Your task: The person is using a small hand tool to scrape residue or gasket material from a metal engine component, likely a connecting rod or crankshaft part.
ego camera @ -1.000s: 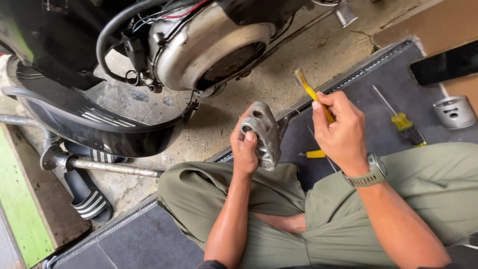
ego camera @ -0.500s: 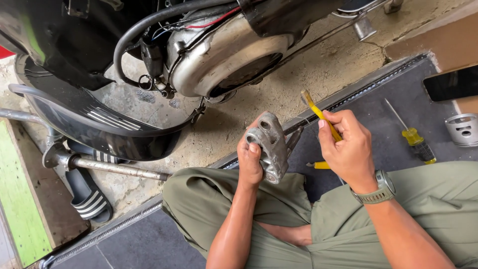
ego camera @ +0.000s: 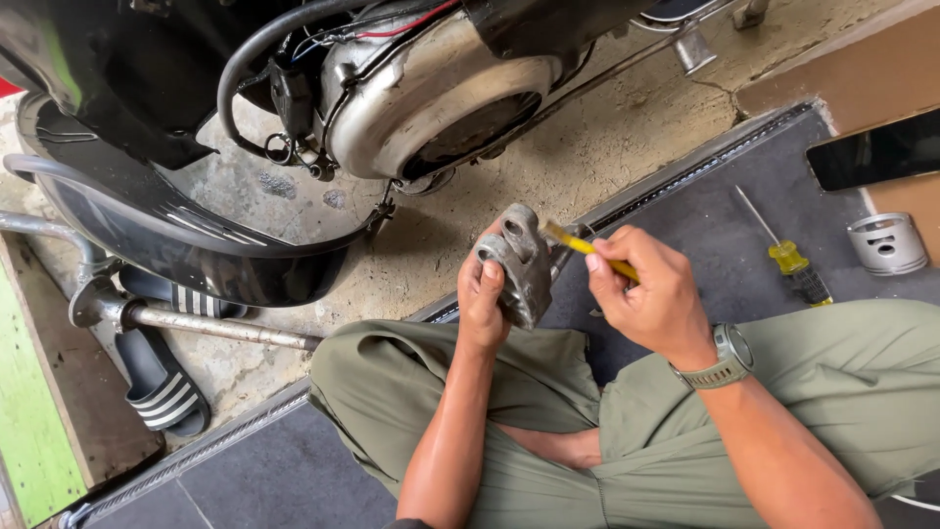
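My left hand (ego camera: 482,299) grips a grey cast-metal engine part (ego camera: 525,263) with round lugs, held upright above my lap. In my right hand (ego camera: 650,298) is a thin yellow-handled tool (ego camera: 580,245), its tip touching the part's upper right side. A watch sits on my right wrist. I sit cross-legged in olive trousers on a dark mat (ego camera: 685,211).
A scooter engine casing (ego camera: 431,93) and black bodywork (ego camera: 196,245) stand close ahead on concrete. A yellow-handled screwdriver (ego camera: 788,257), a metal piston (ego camera: 886,243) and a dark phone (ego camera: 874,152) lie at right. A black striped sandal (ego camera: 162,387) rests at left.
My right hand has come down and left, bringing the yellow tool's tip onto the metal part. The left hand has turned the part slightly.
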